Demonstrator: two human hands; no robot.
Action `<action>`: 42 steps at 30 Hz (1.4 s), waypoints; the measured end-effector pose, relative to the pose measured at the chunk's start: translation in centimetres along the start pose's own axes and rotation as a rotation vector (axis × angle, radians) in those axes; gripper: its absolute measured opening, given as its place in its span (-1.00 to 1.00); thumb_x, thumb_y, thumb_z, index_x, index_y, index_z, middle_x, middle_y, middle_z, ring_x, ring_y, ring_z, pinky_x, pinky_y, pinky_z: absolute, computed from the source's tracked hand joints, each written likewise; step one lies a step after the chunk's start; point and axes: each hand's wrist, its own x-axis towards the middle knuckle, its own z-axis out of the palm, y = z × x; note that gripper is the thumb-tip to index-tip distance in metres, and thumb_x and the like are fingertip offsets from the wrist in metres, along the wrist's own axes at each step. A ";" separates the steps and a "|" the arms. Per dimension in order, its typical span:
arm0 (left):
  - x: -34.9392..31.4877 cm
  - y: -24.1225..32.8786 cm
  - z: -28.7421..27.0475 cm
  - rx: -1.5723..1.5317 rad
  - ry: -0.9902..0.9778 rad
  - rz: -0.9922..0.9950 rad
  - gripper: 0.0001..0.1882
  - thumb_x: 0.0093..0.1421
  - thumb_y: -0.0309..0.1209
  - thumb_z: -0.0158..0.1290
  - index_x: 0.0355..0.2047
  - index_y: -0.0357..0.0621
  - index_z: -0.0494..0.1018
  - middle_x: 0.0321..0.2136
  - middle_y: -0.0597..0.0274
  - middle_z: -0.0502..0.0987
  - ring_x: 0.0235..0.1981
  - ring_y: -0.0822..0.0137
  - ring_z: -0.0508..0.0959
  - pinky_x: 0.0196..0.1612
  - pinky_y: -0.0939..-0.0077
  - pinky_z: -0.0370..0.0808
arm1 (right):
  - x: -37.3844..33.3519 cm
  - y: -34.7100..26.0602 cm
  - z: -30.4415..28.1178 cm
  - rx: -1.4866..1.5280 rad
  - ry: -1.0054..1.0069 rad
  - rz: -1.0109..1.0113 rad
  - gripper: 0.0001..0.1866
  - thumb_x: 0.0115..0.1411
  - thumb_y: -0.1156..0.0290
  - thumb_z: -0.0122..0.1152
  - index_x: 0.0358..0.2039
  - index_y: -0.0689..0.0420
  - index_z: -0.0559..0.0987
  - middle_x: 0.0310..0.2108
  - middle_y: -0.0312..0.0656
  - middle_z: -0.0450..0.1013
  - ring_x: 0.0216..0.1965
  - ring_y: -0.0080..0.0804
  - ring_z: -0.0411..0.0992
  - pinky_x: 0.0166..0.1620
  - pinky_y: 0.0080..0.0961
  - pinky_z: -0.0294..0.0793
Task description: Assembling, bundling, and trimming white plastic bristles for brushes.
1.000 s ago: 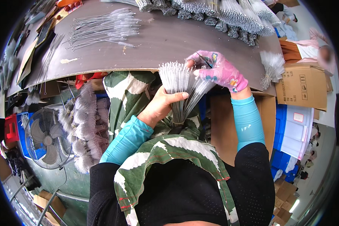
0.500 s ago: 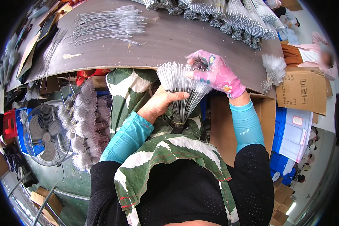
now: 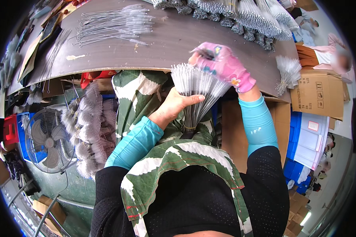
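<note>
My bare left hand point(image 3: 173, 106) is wrapped round a fanned bundle of thin wire brushes point(image 3: 192, 85), its thumb lying across the front. White bristle ends point up and away from me. The wire stems are gathered lower down by a tie near my apron. My right hand point(image 3: 221, 65), in a pink flowered glove, is just above the right side of the bristle tips. Its fingers are curled together, slightly blurred, and whatever they may hold cannot be made out.
Loose brushes point(image 3: 114, 24) lie on the brown table point(image 3: 166, 43); tied bundles point(image 3: 241, 17) are stacked at its far right. Another bundle point(image 3: 286, 75) stands by a cardboard box point(image 3: 314, 94). A fan point(image 3: 49, 142) and hanging brushes point(image 3: 91, 126) are at left. A person point(image 3: 324, 55) is at far right.
My right hand has lifted slightly away from the bristle tips, up and to the left. My left hand and the bundle have shifted a little to the right.
</note>
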 end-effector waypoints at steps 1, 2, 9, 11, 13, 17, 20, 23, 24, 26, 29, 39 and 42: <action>-0.1 0.2 0.2 -0.022 -0.001 -0.015 -0.54 -0.03 -0.53 0.26 -0.07 -0.26 0.43 -0.20 0.26 0.52 -0.16 0.43 0.48 0.01 0.49 0.38 | 0.2 0.5 0.2 -0.152 -0.081 0.055 -0.64 0.03 0.29 0.36 -0.26 0.28 0.54 -0.38 -0.21 0.52 -0.30 -0.49 0.47 -0.16 -0.53 0.45; -0.1 0.4 0.2 -0.023 0.000 -0.017 -0.54 -0.03 -0.53 0.26 -0.07 -0.26 0.43 -0.20 0.26 0.52 -0.16 0.43 0.48 0.01 0.49 0.38 | 0.1 0.5 0.2 -0.152 -0.082 0.057 -0.64 0.03 0.29 0.36 -0.26 0.28 0.54 -0.38 -0.21 0.52 -0.30 -0.49 0.47 -0.16 -0.53 0.45; -0.4 0.5 -2.2 -0.236 -0.035 -0.198 -0.63 -0.01 -0.58 0.21 -0.15 -0.25 0.44 -0.24 0.25 0.51 -0.15 0.35 0.49 0.02 0.44 0.37 | -1.2 1.6 -0.7 0.085 -0.202 -0.006 -0.56 0.02 0.48 0.29 -0.05 0.23 0.46 -0.17 -0.24 0.46 -0.11 -0.53 0.39 -0.02 -0.54 0.39; -0.1 -0.2 -2.6 -0.231 -0.040 -0.176 -0.64 0.00 -0.59 0.20 -0.14 -0.27 0.44 -0.24 0.24 0.52 -0.16 0.35 0.50 0.01 0.43 0.39 | -1.7 1.5 -0.7 0.197 -0.189 0.003 -0.61 0.02 0.49 0.27 -0.09 0.23 0.47 -0.24 -0.27 0.45 -0.18 -0.57 0.39 -0.08 -0.57 0.42; -0.2 -0.4 -2.7 -0.223 -0.042 -0.152 -0.64 0.01 -0.59 0.18 -0.14 -0.28 0.44 -0.23 0.23 0.52 -0.16 0.34 0.51 0.00 0.43 0.40 | -1.9 1.6 -1.3 0.133 -0.200 0.012 -0.64 0.02 0.50 0.26 -0.14 0.23 0.47 -0.28 -0.29 0.43 -0.22 -0.59 0.38 -0.12 -0.59 0.42; -0.4 0.0 -2.2 -0.252 -0.036 -0.180 -0.61 0.05 -0.58 0.16 -0.07 -0.27 0.41 -0.20 0.20 0.52 -0.15 0.33 0.51 0.01 0.40 0.40 | -2.2 2.2 -2.0 0.087 -0.194 0.026 -0.72 0.01 0.50 0.25 -0.23 0.23 0.47 -0.37 -0.33 0.39 -0.32 -0.62 0.36 -0.20 -0.62 0.41; -0.7 0.3 -1.9 -0.237 -0.049 -0.170 -0.59 0.06 -0.57 0.15 -0.04 -0.27 0.40 -0.18 0.20 0.52 -0.13 0.33 0.51 0.02 0.40 0.40 | -2.3 1.1 -0.8 0.195 -0.148 0.005 -0.73 0.01 0.49 0.26 -0.25 0.23 0.47 -0.37 -0.33 0.40 -0.33 -0.62 0.35 -0.21 -0.62 0.40; -0.9 0.3 -2.0 -0.183 -0.036 -0.162 -0.58 0.06 -0.55 0.15 -0.03 -0.26 0.40 -0.16 0.21 0.52 -0.12 0.36 0.50 0.04 0.42 0.38 | -2.0 0.3 -1.1 0.230 -0.178 -0.004 -0.73 0.00 0.47 0.28 -0.27 0.23 0.47 -0.36 -0.33 0.40 -0.33 -0.63 0.35 -0.22 -0.62 0.39; -0.8 0.3 -2.0 -0.140 -0.017 -0.156 -0.58 0.07 -0.55 0.15 -0.03 -0.26 0.40 -0.15 0.22 0.52 -0.12 0.38 0.50 0.05 0.44 0.36 | -2.0 0.4 -1.5 0.144 -0.260 0.001 -0.72 0.00 0.46 0.29 -0.26 0.23 0.48 -0.35 -0.33 0.40 -0.33 -0.63 0.35 -0.21 -0.62 0.39; -0.9 0.4 -1.9 -0.114 -0.030 -0.154 -0.58 0.07 -0.53 0.15 -0.02 -0.25 0.40 -0.15 0.24 0.52 -0.11 0.40 0.49 0.06 0.46 0.35 | -2.1 0.8 -1.9 0.097 -0.263 0.073 -0.70 0.00 0.46 0.30 -0.24 0.24 0.48 -0.36 -0.33 0.41 -0.33 -0.63 0.35 -0.20 -0.62 0.39; -0.8 0.4 -2.2 -0.077 -0.048 -0.164 -0.57 0.08 -0.51 0.15 -0.01 -0.24 0.40 -0.14 0.26 0.51 -0.10 0.43 0.47 0.07 0.49 0.33 | -2.2 1.3 -1.3 0.018 -0.191 0.136 -0.68 0.00 0.47 0.30 -0.21 0.23 0.49 -0.36 -0.33 0.42 -0.32 -0.64 0.36 -0.19 -0.63 0.39; -0.7 0.1 -1.7 -0.111 -0.024 -0.108 -0.59 0.07 -0.52 0.15 -0.03 -0.23 0.41 -0.16 0.27 0.52 -0.11 0.44 0.47 0.05 0.50 0.34 | -1.7 0.3 -1.7 -0.047 -0.272 0.192 -0.75 0.01 0.51 0.24 -0.25 0.25 0.52 -0.35 -0.25 0.49 -0.24 -0.57 0.43 -0.08 -0.59 0.41; -0.7 0.1 -1.9 -0.060 -0.031 -0.131 -0.59 0.07 -0.52 0.15 -0.03 -0.23 0.41 -0.16 0.26 0.52 -0.12 0.44 0.47 0.05 0.50 0.34 | -1.4 0.6 -0.7 -0.188 -0.170 0.222 -0.75 0.00 0.51 0.23 -0.26 0.25 0.51 -0.34 -0.25 0.48 -0.26 -0.57 0.41 -0.10 -0.58 0.40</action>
